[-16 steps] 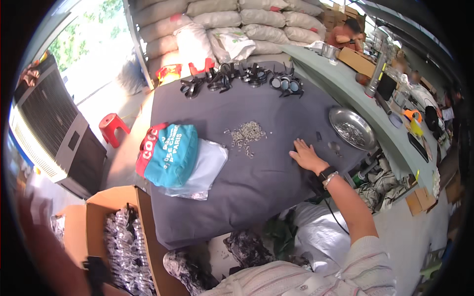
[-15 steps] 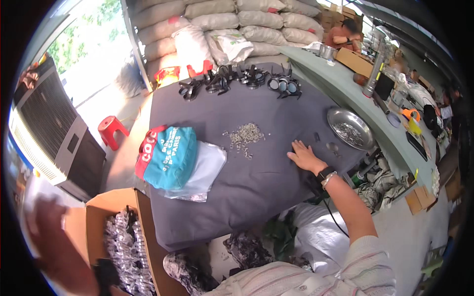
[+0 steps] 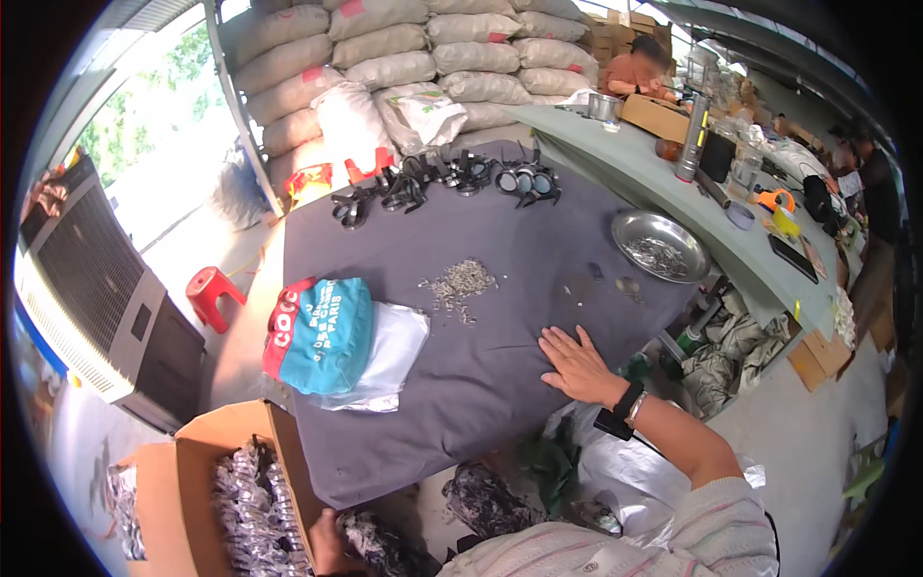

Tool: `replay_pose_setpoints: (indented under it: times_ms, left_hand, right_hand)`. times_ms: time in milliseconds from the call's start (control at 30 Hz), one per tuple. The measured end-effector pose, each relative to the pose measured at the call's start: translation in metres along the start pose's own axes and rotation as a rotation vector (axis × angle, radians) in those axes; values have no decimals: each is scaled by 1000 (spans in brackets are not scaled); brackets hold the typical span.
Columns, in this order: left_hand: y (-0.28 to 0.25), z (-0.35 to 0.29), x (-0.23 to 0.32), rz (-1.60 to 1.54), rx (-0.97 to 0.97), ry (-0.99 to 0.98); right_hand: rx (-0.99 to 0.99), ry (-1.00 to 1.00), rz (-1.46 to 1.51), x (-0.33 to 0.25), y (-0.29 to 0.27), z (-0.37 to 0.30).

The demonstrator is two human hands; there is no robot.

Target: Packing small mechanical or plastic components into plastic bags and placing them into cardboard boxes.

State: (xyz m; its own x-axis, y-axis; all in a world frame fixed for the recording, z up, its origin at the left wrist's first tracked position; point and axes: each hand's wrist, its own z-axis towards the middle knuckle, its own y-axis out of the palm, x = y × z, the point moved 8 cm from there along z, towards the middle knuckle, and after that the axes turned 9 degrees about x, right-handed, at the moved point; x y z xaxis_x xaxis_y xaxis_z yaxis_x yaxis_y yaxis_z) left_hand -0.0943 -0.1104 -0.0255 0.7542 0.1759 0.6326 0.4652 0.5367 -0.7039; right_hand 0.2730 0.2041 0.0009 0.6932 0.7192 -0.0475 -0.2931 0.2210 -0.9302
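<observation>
My right hand [image 3: 577, 368] lies palm down, fingers spread, on the near right part of a grey cloth-covered table [image 3: 423, 385]. It holds nothing. Low in the picture, my left hand [image 3: 328, 540] is beside the right wall of an open cardboard box [image 3: 294, 471]; its fingers are mostly hidden, and whether it grips the wall I cannot make out. Plastic-wrapped items [image 3: 252, 500] fill the box. A loose pile of small metal pieces [image 3: 460, 285] sits mid-table. More small metal pieces [image 3: 656, 255] lie in a round steel dish [image 3: 694, 266] at the right edge.
Several dark round-lensed goggles [image 3: 524, 183] line the table's far edge. A teal and red cloth bag [image 3: 322, 337] rests on clear plastic bags [image 3: 396, 351] at left. Beyond are a red stool [image 3: 213, 296], stacked sacks [image 3: 385, 58], a green-covered bench [image 3: 615, 144] and a seated person [image 3: 636, 72].
My left hand has come down from the far left to the box's right wall. My right hand has slid nearer to me, still flat. The view has shifted slightly.
</observation>
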Motion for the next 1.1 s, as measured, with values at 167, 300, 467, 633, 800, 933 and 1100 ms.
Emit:
replay_pose_setpoints:
  times_ms: [167,300,467,633,800,933,1100]
  left_hand:
    - [81,-17,-82,-992,-84,-931]
    - [79,-21,-49,-975,-137,-856]
    - [51,-50,-36,-823,155,-797]
    - [30,-205,-101,-279,-279,-1239]
    - [26,-396,-80,217,-847,-605]
    - [23,-397,-77,86,-607,-1238]
    - [-50,-403,-80,-199,210,-1688]
  right_hand:
    - [76,59,-52,4,-9,1]
    - [128,22,-41,1,-6,3]
    - [76,-90,120,-11,-22,21]
    - [20,-447,216,-39,-43,42]
    - [-191,-685,343,-81,-1,51]
    - [-193,-693,297,-81,-2,49]
    - [-208,-654,300,-69,2,48]
